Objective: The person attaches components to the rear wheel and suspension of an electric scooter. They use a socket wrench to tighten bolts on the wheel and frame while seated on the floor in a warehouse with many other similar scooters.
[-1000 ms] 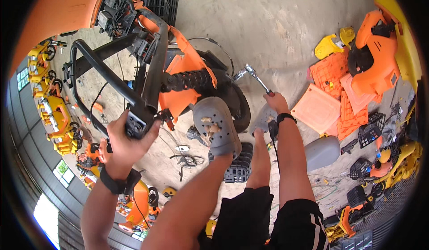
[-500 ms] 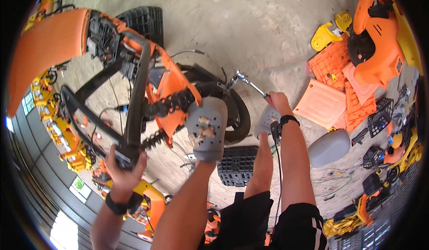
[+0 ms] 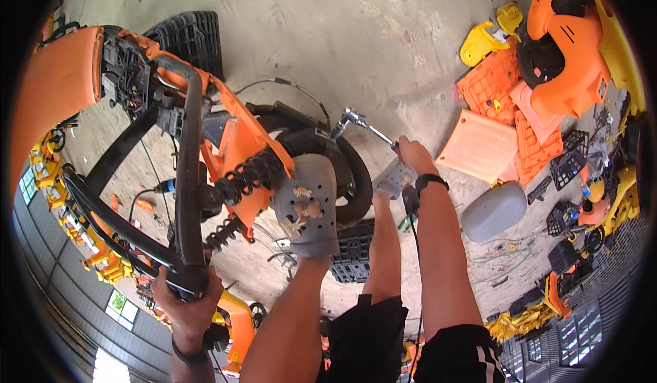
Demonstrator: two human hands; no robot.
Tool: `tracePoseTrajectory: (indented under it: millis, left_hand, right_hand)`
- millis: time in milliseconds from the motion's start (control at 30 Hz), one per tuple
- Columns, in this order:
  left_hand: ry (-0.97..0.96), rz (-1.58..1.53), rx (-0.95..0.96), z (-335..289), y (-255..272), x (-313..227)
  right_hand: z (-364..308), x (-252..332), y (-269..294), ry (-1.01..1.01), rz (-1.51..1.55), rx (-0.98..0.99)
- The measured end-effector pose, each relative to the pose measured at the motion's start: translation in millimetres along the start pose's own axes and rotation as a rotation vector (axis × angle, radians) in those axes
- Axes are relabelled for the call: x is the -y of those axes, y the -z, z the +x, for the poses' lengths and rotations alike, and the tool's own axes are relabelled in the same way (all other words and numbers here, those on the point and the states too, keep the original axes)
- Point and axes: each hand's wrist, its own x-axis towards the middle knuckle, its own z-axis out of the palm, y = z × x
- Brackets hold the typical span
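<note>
A partly stripped orange scooter lies tilted on its side, its black tubular frame [image 3: 189, 171] bare. My left hand [image 3: 186, 308] wraps round the lower end of that frame. In my right hand [image 3: 415, 157] is the handle of a ratchet wrench [image 3: 371, 129]. The wrench's socket end meets the hub area of the black wheel [image 3: 360, 184]; the fastener itself is too small to make out. My left foot, in a grey clog [image 3: 304, 201], presses on the scooter beside the wheel and the coil-spring shock absorber [image 3: 252, 177]. Both my wrists wear black bands.
Orange plastic panels [image 3: 479, 145], yellow parts [image 3: 479, 43] and a grey rounded cover [image 3: 494, 212] lie on the right. Black crates [image 3: 198, 41] stand behind the scooter and under the wheel. A loose cable [image 3: 280, 80] arcs over the floor. Rows of yellow scooters [image 3: 75, 225] line the left.
The view has shifted a little, so most things sit further left. My left hand and the frame end it grips have come lower. The right hand keeps the wrench at the wheel hub.
</note>
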Motion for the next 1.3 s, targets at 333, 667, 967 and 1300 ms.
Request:
tracePoseTrajectory:
  millis: [333,667,967,1300]
  left_hand:
    - [-0.135,0.003,-0.062,-3.7,-6.9,9.1]
    - [-0.21,0.042,-0.075,-5.9,-8.1,16.0]
    - [-0.197,0.055,-0.068,-6.0,-9.7,18.4]
    - [-0.143,0.016,-0.102,-6.8,-5.5,8.6]
  right_hand:
    - [-18.0,-8.3,-3.8,0.204,-0.292,-0.152]
    - [-21.0,1.7,3.8,0.055,-0.255,-0.005]
    - [-15.1,-7.6,-4.9,0.051,-0.332,-0.054]
    - [-5.7,-1.2,-2.6,-0.024,-0.004,0.004]
